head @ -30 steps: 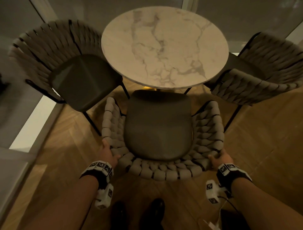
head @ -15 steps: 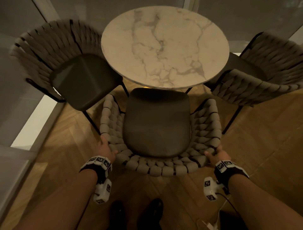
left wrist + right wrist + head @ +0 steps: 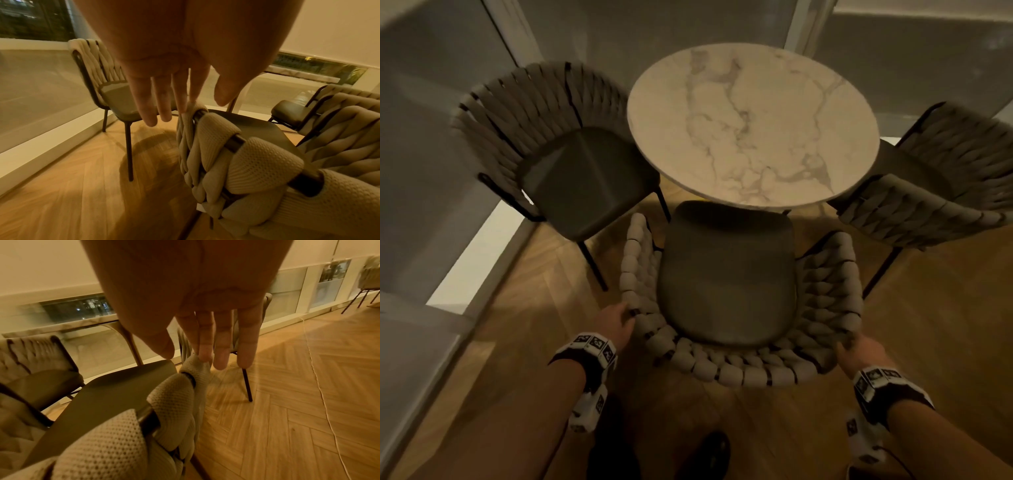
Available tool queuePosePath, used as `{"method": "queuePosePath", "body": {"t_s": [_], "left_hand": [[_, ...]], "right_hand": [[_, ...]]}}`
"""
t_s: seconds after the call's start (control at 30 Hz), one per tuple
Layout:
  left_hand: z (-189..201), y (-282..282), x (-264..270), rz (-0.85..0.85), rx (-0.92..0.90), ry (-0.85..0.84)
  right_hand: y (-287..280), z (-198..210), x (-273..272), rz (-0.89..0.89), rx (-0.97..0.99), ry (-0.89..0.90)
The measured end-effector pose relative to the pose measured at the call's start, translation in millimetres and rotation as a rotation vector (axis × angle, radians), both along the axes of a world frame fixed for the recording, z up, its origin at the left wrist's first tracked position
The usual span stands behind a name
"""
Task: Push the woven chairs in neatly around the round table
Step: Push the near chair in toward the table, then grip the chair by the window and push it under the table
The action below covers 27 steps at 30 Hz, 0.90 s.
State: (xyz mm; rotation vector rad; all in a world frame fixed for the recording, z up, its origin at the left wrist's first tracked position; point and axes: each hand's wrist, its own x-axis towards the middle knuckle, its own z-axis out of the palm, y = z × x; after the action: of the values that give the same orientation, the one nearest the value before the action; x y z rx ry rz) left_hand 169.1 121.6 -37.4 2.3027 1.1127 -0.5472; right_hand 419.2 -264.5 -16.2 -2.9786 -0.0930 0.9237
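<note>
Three woven chairs stand around one round marble counter (image 3: 753, 123): the left chair (image 3: 558, 154) and the right chair (image 3: 941, 178) sit at its sides, and the near chair (image 3: 736, 301) faces it with the front of its seat tucked under the counter edge. The left hand (image 3: 618, 320) and the right hand (image 3: 861, 349) flank the near chair's curved back, one per side. Both sets of fingers (image 3: 162, 100) are released and extended, only lightly touching the woven rim.

Marble table (image 3: 753, 123), knitted-cord chair (image 3: 739, 371)
</note>
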Motion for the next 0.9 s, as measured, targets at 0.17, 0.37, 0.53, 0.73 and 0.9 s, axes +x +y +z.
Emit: {"method": "queuePosePath", "body": {"t_s": [0.17, 0.37, 0.53, 0.73, 0.9], "left_hand": [[15.2, 38.9, -15.2, -0.03, -0.019, -0.035], [32.4, 123.6, -37.8, -0.001, -0.038, -0.12], [49.4, 226.9, -64.0, 0.062, -0.057, -0.196], [73.5, 360.2, -98.1, 0.172, 0.012, -0.275], [85.7, 456.8, -117.1, 0.27, 0.069, -0.325]], "right_hand": [[41.0, 12.4, -16.3, 0.071, 0.063, 0.001], [147.5, 36.1, -52.0, 0.157, 0.196, 0.022], [290.3, 63.2, -92.5, 0.197, 0.3, 0.024], [480.7, 77.3, -128.6, 0.361, 0.449, 0.136], [642.2, 78.5, -146.7, 0.513, 0.519, 0.2]]}}
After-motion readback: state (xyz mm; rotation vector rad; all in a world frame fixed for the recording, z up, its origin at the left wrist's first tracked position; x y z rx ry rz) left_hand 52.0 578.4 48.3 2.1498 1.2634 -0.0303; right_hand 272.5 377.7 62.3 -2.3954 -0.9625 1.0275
